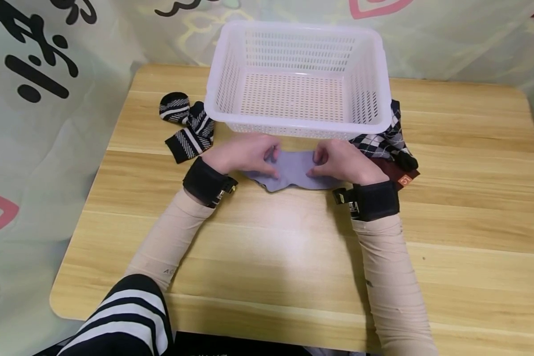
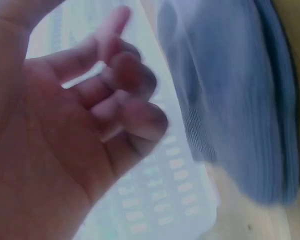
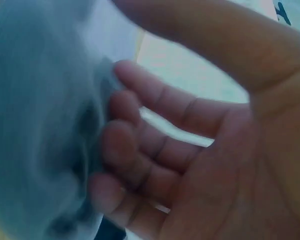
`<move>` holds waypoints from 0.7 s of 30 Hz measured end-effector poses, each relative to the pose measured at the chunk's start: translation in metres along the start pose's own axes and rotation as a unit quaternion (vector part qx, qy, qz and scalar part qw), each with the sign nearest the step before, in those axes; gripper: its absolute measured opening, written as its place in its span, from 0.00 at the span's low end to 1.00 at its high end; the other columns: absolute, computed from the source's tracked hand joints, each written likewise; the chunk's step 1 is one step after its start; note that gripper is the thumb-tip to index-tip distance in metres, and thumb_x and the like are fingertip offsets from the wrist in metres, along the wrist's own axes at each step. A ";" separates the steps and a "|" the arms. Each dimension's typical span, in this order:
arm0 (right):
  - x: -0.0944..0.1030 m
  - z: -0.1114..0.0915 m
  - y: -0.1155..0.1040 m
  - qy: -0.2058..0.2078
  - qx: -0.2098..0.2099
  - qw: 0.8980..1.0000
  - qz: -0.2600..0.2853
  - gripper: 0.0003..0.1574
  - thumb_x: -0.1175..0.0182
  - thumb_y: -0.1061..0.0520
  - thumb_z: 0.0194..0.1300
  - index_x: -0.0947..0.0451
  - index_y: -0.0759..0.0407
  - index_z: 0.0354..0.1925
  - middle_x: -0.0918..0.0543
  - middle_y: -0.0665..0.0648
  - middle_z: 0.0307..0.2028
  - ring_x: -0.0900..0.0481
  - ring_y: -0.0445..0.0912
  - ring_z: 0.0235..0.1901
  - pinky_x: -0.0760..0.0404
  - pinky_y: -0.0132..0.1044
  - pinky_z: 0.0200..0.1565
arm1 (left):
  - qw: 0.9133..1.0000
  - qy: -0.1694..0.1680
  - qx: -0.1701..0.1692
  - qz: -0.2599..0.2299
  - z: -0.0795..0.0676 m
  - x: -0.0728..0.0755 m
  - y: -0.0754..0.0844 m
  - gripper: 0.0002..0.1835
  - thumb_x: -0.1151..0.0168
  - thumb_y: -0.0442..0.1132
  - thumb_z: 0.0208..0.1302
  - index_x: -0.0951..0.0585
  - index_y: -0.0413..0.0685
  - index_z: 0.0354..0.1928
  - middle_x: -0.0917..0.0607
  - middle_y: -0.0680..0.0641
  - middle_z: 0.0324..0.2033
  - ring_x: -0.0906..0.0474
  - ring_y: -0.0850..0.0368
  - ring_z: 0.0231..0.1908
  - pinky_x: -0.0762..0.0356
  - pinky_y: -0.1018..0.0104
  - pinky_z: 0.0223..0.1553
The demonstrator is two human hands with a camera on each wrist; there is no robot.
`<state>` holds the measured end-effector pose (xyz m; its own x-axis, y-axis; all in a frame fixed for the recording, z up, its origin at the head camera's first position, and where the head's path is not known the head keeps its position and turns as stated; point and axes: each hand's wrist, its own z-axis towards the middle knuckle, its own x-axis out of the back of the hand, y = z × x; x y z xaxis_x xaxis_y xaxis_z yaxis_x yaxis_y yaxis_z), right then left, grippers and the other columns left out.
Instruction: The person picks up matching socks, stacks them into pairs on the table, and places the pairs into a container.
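In the head view the grey cloth (image 1: 290, 170) lies on the table (image 1: 276, 262) just before the white basket (image 1: 298, 122); the left hand (image 1: 246, 155) and right hand (image 1: 346, 160) arch over it, thumbs and fingers apart, so uneven pulls could skew it. In the left wrist view the fingers bend loosely, clear of the ribbed, layered edge, where a hasty pinch might catch one layer only. In the right wrist view half-curled fingers meet wrinkled fabric, which could bunch under pressure
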<state>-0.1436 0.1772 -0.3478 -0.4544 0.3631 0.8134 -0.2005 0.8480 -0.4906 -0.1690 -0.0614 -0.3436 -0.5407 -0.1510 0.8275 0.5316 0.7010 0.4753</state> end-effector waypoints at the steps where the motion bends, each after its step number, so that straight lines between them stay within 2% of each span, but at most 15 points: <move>1: -0.001 0.001 -0.002 0.002 0.010 1.000 0.001 0.17 0.27 0.51 0.54 0.23 0.60 0.34 0.18 0.58 0.31 0.24 0.50 0.34 0.30 0.39 0.37 | 1.000 0.001 -0.009 -0.003 0.001 -0.001 0.002 0.23 0.25 0.54 0.51 0.22 0.47 0.39 0.24 0.51 0.29 0.29 0.56 0.30 0.32 0.66 0.33; 5: -0.011 0.005 -0.019 -0.001 0.048 0.999 -0.003 0.17 0.27 0.49 0.53 0.22 0.57 0.32 0.19 0.54 0.28 0.24 0.48 0.30 0.29 0.38 0.35 | 1.000 -0.017 -0.016 0.017 0.004 -0.007 0.010 0.24 0.24 0.55 0.49 0.22 0.48 0.38 0.22 0.51 0.30 0.28 0.56 0.30 0.33 0.67 0.32; 11: -0.025 0.009 -0.036 -0.049 0.096 0.994 0.004 0.19 0.27 0.47 0.53 0.22 0.57 0.33 0.19 0.54 0.31 0.23 0.46 0.35 0.26 0.38 0.41 | 0.998 -0.045 0.002 0.043 0.007 -0.013 0.011 0.24 0.23 0.54 0.47 0.23 0.50 0.40 0.20 0.52 0.34 0.25 0.56 0.35 0.30 0.66 0.35; 18: -0.026 0.010 -0.032 -0.073 0.107 0.991 0.039 0.15 0.29 0.51 0.58 0.24 0.56 0.28 0.22 0.52 0.27 0.26 0.45 0.31 0.29 0.35 0.37 | 0.997 -0.057 0.021 0.036 0.006 -0.012 0.009 0.24 0.23 0.51 0.46 0.24 0.49 0.38 0.20 0.50 0.35 0.26 0.54 0.37 0.29 0.63 0.38; 21: -0.027 0.011 -0.030 -0.071 0.102 0.992 0.022 0.15 0.28 0.51 0.56 0.24 0.56 0.26 0.24 0.51 0.24 0.27 0.45 0.28 0.30 0.34 0.34 | 0.997 -0.060 0.029 0.033 0.005 -0.011 0.007 0.22 0.24 0.49 0.46 0.24 0.49 0.38 0.20 0.49 0.35 0.25 0.53 0.37 0.28 0.63 0.39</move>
<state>-0.1350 0.1376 -0.3581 -0.5810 0.3273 0.7452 -0.3429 0.7319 -0.5888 -0.1622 -0.0514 -0.3509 -0.5817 -0.0223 0.8131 0.5311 0.7467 0.4005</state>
